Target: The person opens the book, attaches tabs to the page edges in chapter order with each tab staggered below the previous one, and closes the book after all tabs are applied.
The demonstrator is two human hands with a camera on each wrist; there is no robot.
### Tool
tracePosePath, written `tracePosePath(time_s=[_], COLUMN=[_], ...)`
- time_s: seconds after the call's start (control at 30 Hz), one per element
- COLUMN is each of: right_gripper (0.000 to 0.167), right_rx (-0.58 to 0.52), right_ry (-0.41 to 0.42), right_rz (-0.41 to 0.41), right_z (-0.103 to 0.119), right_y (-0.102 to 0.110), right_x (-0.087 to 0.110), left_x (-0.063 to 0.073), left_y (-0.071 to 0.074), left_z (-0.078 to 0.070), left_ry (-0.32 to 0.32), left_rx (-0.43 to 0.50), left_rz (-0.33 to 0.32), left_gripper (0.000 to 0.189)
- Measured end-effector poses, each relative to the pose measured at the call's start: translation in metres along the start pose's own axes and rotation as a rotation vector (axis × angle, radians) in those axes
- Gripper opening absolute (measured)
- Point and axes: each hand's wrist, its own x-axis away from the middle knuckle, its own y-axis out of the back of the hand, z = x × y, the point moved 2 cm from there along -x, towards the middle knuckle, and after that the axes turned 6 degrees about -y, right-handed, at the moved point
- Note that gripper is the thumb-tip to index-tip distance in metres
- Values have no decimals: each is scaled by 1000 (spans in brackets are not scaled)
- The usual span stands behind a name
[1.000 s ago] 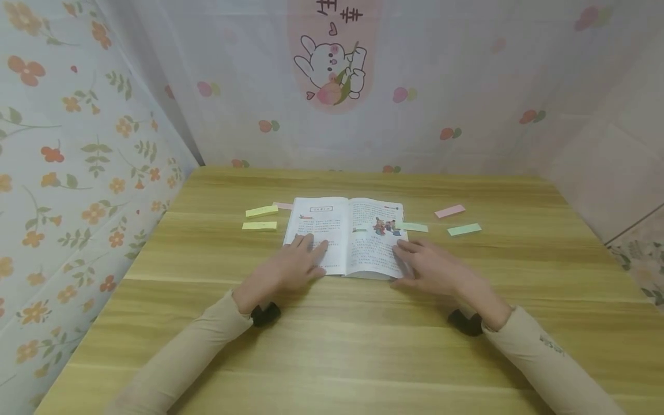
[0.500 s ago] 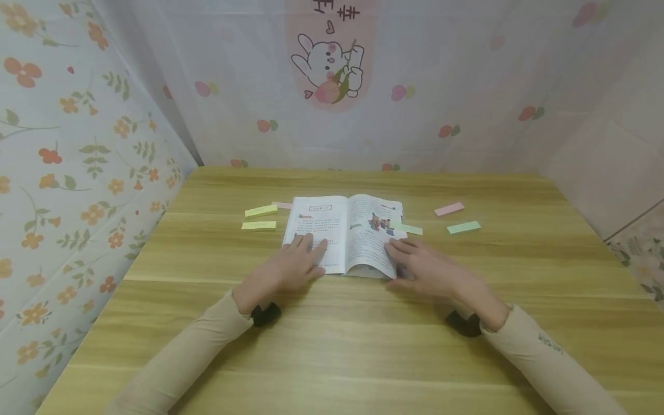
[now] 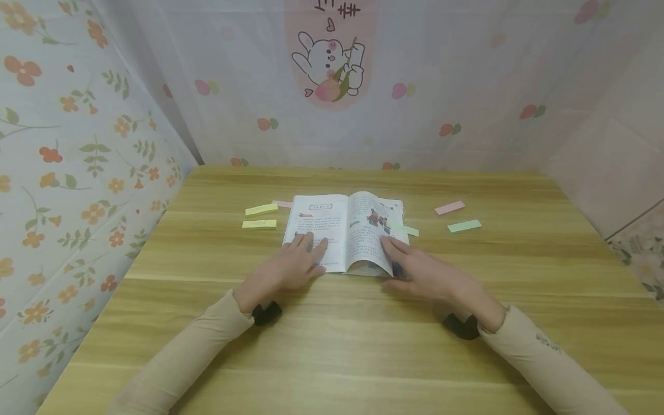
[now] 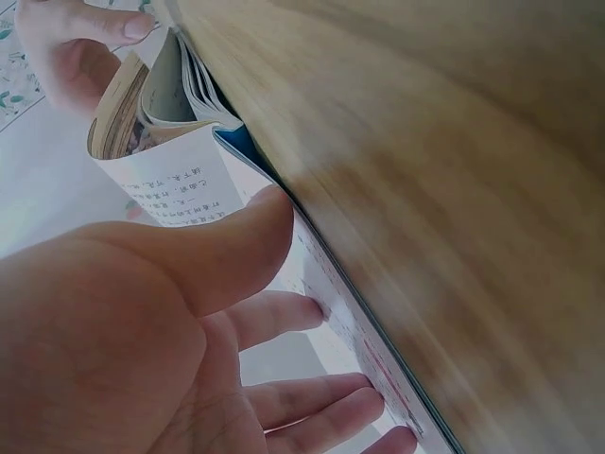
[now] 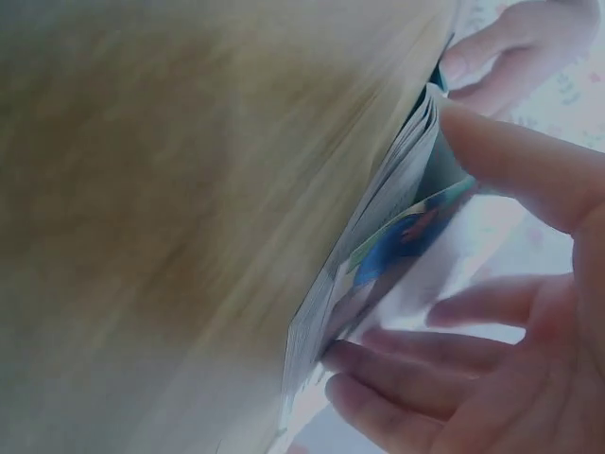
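Note:
An open book (image 3: 319, 222) lies on the wooden table, with print on both pages and a small coloured drawing on the right one. My left hand (image 3: 295, 262) rests on the lower left page, its fingertips (image 4: 364, 383) against the paper and the thumb by the bottom edge. At the right page's outer edge, my right hand (image 3: 422, 271) touches the paper with extended fingers, thumb apart from them. That page (image 3: 363, 248) bows upward, and a coloured picture (image 5: 402, 246) shows beneath it. A pale green sticky strip (image 3: 410, 230) juts out past the book's right side.
Two yellow strips (image 3: 261, 210) and a partly covered pink strip (image 3: 282, 204) lie left of the book. To its right are another pink strip (image 3: 449, 208) and a green strip (image 3: 464, 226). Patterned curtains (image 3: 233, 86) hang behind and at the left.
My right hand has slid left, and the right page has gone from nearly flat to bowed upward. The green strip's end has shifted slightly left. My left hand has stayed in place.

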Motion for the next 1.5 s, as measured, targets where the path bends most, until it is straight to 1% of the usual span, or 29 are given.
tracePosePath(time_s=[0.1, 0.43, 0.57, 0.67, 0.77, 0.83, 0.93, 1.1, 1.17, 1.27, 1.37, 1.5], right_gripper=[92, 81, 75, 73, 74, 77, 82, 91, 93, 93, 90, 86], right_rx=[-9, -15, 19, 79, 124, 136, 134, 124, 106, 79, 69, 65], right_ry=[4, 5, 27, 46, 47, 31, -2, -30, -34, -25, -5, -2], right_rz=[-36, -170, -264, -353, -425, -458, -494, -536, -543, -537, -513, -468], right_z=[4, 7, 7, 8, 8, 9, 11, 16, 18, 21, 25, 30], right_y=[1, 4, 6, 8, 10, 10, 11, 14, 16, 16, 17, 16], right_x=[-1, -4, -4, -3, -2, -3, -5, -9, -10, -12, -15, -20], left_x=[0, 0, 0, 0, 0, 0, 0, -2, -3, -5, -5, -5], left_y=[1, 2, 3, 5, 6, 6, 7, 13, 16, 25, 34, 43], left_z=[-1, 1, 0, -1, -1, 0, 1, 5, 6, 6, 4, 1], left_ry=[-1, -8, -3, 4, 14, 13, 2, -6, -6, -13, -32, -62], left_rx=[2, 23, 25, 28, 33, 38, 38, 13, 1, 15, 37, 68], left_rz=[-3, -12, -7, -1, 5, -3, -19, -53, -86, -150, -231, -348], left_gripper=[62, 61, 61, 61, 63, 63, 64, 57, 55, 55, 54, 52])
